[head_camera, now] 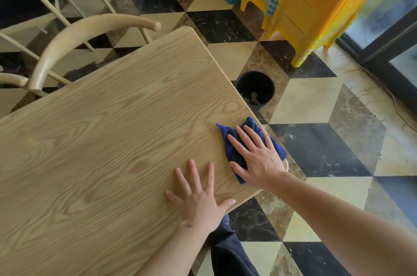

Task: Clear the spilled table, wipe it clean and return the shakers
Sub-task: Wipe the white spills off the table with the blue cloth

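Observation:
A light wooden table (pixel 108 140) fills the left and middle of the view. A crumpled blue cloth (pixel 232 151) lies near its right corner, partly over the edge. My right hand (pixel 255 156) presses flat on the cloth with straight, spread fingers. My left hand (pixel 198 199) rests flat on the bare tabletop near the front edge, fingers spread, holding nothing. No shakers are in view.
A black bin (pixel 255 88) stands on the tiled floor just past the table's right edge. A wooden chair (pixel 58 50) sits at the far left side. Stacked yellow and teal plastic stools (pixel 293 0) stand at the back right. A glass door frame (pixel 383 34) runs along the right.

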`<state>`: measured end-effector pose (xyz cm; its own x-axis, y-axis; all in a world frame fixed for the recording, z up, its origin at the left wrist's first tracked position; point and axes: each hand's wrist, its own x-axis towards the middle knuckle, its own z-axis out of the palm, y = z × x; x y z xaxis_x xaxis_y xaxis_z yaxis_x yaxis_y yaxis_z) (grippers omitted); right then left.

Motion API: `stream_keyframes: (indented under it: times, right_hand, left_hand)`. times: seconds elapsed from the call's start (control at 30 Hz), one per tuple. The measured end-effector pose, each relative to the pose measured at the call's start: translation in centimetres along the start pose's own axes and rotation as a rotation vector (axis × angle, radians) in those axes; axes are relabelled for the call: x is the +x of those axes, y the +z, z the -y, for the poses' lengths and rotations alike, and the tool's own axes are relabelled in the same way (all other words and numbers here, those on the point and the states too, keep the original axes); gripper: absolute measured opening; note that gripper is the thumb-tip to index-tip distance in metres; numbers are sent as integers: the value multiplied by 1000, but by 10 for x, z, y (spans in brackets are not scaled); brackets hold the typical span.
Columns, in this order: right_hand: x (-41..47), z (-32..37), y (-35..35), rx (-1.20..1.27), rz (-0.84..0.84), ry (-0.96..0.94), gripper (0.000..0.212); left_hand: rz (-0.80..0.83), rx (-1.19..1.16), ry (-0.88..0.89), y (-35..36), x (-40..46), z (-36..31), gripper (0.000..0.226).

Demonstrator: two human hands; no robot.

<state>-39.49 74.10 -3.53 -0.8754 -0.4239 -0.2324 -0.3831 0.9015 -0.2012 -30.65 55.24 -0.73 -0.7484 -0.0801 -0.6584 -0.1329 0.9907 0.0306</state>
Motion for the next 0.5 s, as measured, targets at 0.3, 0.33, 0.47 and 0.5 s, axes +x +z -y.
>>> stream_keyframes:
  times: [0.3, 0.33, 0.47, 0.5]
  right_hand:
    - [-26, -1, -1, -43, 49, 16, 75]
    - [-26, 4, -5, -48, 68, 38, 77]
    - [-24, 39, -26, -4, 158, 208, 78]
    - [-27, 52, -31, 37, 146, 239, 75]
  left_hand:
    - [-32, 10, 13, -6, -4, 7, 106]
    - [-30, 8, 21, -10, -5, 10, 103]
    - [61, -98, 11, -23, -10, 22, 84]
    - [81, -137, -8, -26, -15, 26, 80]
